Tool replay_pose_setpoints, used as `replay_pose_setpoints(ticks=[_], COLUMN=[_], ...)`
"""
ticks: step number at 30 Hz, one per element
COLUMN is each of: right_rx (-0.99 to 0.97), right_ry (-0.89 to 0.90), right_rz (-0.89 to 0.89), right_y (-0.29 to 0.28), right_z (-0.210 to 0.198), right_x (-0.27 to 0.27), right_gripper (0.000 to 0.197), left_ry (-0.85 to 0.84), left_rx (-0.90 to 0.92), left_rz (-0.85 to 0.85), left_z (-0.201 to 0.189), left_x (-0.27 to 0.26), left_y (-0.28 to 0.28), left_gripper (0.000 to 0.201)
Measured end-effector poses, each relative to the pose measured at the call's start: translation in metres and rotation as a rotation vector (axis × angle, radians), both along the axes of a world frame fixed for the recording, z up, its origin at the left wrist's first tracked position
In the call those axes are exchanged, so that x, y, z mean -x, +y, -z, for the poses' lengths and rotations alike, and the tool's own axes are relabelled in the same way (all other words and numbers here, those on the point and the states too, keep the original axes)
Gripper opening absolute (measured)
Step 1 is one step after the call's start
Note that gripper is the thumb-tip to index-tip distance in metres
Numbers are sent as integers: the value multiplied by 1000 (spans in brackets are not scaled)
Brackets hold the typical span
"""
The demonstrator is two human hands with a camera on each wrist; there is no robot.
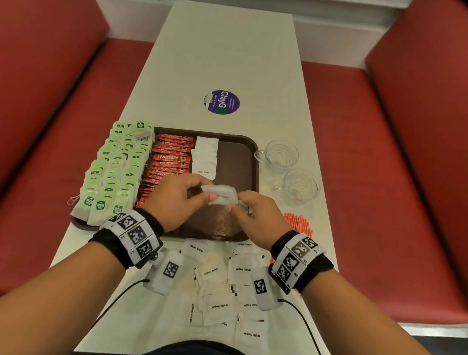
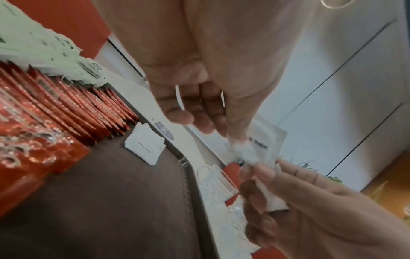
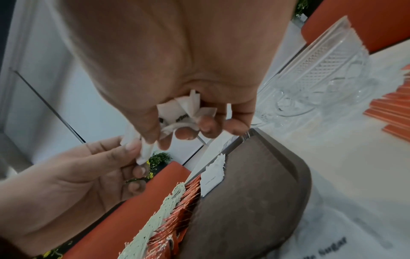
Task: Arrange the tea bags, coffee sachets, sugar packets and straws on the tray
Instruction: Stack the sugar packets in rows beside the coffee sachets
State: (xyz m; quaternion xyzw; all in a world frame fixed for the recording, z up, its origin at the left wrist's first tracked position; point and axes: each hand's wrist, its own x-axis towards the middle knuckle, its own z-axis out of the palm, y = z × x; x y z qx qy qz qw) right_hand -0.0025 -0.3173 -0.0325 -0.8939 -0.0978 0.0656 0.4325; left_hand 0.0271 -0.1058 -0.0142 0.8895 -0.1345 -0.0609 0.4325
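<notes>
- The left hand [image 1: 176, 197] and right hand [image 1: 254, 217] hovered together above the near middle of the brown tray [image 1: 246, 161], both pinching white sugar packets [image 1: 220, 194] between thumb and fingertips; the right hand also kept a small bunch of packets tucked in its curled fingers [image 3: 206, 122], which looked like a way to feed them out one at a time.
- The lifted packet was held flat and clear of the tray, probably to square it before it joined the sugar row [image 1: 206, 155] already started in the tray's third column.
- Green tea bags [image 1: 114, 169] filled the left edge in overlapping rows, spilling slightly over the rim, and red Nescafe sachets [image 1: 170, 161] stood shingled just beside them, so each kind kept its own lane.
- The right part of the tray was bare, likely left for the rest of the sugar and the straws.
- Loose sugar packets [image 1: 223, 290] lay scattered on the white table [image 1: 226, 51] near the person, within easy reach.
- Orange-wrapped straws [image 1: 299, 222] lay on the table right of the tray, not yet placed.
- Two glass cups [image 1: 289, 169] stood beside the tray's right rim.
</notes>
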Motion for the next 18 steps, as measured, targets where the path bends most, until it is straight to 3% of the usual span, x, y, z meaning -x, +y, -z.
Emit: replay_pose_setpoints(ticks=[3, 5, 9, 12, 16, 18], right_rx=[-29, -38, -31, 20, 24, 9], right_ry=[82, 117, 127, 80, 69, 84], right_rz=[42, 54, 39, 19, 4, 18], right_y=[-2, -5, -9, -11, -10, -9], right_z=[1, 0, 1, 3, 3, 3], right_x=[-3, -6, -9, -15, -20, -21], right_gripper=[17, 18, 14, 13, 37, 23], left_ry=[-82, -35, 151, 192, 191, 189], left_rx=[-130, -291, -430, -479, -576, -644], left_rz=[-156, -199, -187, -186, -159, -153], left_z=[7, 15, 36, 45, 51, 52], left_x=[-25, -47, -84, -99, -113, -118], left_y=[5, 12, 17, 13, 3, 0], left_gripper=[14, 19, 29, 33, 40, 43])
